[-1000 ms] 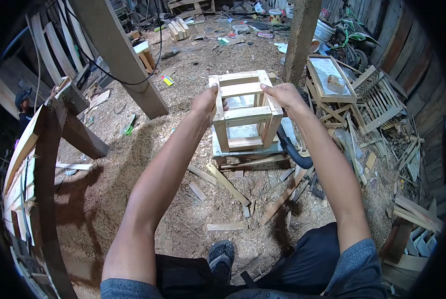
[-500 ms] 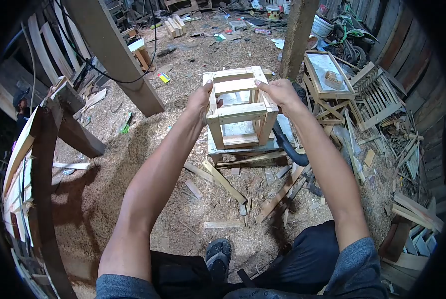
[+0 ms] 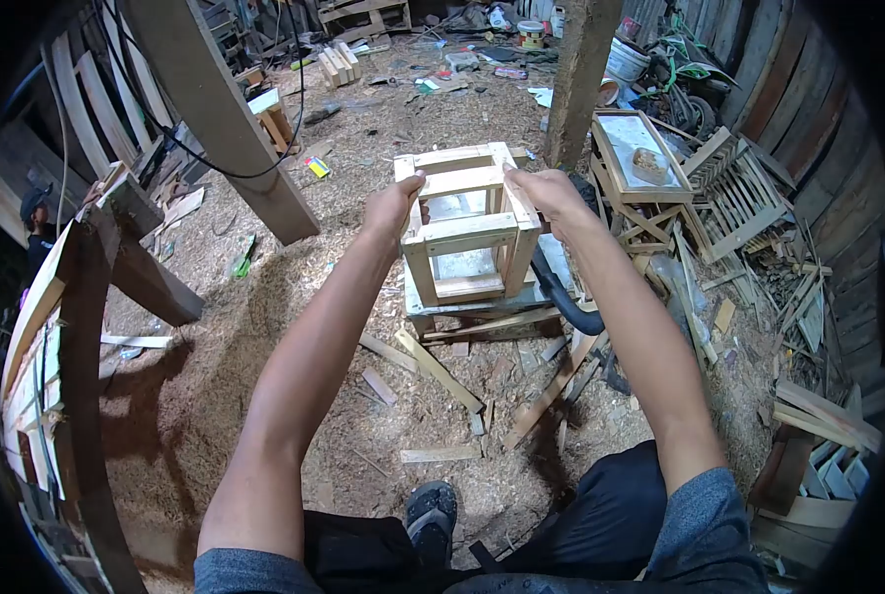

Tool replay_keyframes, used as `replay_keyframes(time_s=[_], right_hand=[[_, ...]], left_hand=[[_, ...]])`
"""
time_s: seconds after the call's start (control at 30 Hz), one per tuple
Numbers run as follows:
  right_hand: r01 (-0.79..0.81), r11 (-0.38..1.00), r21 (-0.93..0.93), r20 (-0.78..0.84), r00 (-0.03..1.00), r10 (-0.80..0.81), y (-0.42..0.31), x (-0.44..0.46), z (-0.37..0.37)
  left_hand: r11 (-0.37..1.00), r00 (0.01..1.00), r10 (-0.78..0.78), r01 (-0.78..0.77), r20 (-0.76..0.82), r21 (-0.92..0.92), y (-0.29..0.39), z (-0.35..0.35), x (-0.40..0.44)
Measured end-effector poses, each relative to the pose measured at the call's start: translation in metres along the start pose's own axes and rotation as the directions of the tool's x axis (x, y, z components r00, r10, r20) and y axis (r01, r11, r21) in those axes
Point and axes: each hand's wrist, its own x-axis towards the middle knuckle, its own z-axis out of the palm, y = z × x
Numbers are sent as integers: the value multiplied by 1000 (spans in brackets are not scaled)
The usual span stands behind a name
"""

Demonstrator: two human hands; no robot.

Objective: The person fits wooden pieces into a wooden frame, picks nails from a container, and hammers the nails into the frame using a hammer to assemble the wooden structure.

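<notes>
A small open frame of pale wooden slats (image 3: 470,231) stands upright in front of me, over a low worktop with a light surface (image 3: 418,299). My left hand (image 3: 393,211) is closed on its left side, the thumb on top. On the opposite upper edge, my right hand (image 3: 551,197) grips the frame with its thumb laid over the top slat. The fingers of both hands are partly hidden behind the wood. A dark curved tube (image 3: 564,297) runs beside the worktop, below my right hand.
Loose wood strips (image 3: 441,371) lie on the sawdust-covered floor. Wooden posts (image 3: 573,89) rise at the far right and the left (image 3: 230,129). A tray-topped wooden stand (image 3: 640,153) and a slatted rack (image 3: 735,213) are on the right. Another person (image 3: 39,220) is at the far left.
The whole view has shifted slightly, so the frame and its surroundings appear a little lower and further left. Both hands keep their hold on the frame.
</notes>
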Motion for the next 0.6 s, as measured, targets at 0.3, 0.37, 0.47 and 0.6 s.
replay_keyframes(time_s=[0.3,0.37,0.47,0.6], right_hand=[[-84,993,-78,56,995,89,-11,1,6],[-115,993,-17,49,992,116,-6,10,5],[-65,976,-208,-27,998,61,-12,4,5],[-164,977,-139,18,986,168,-22,5,2]], left_hand=[[996,995,-86,86,-55,-2,7,6,-9],[997,995,-75,76,-61,13,6,5,-9],[997,996,-64,66,-60,37,8,8,-11],[998,998,-57,57,-38,-3,-1,3,3]])
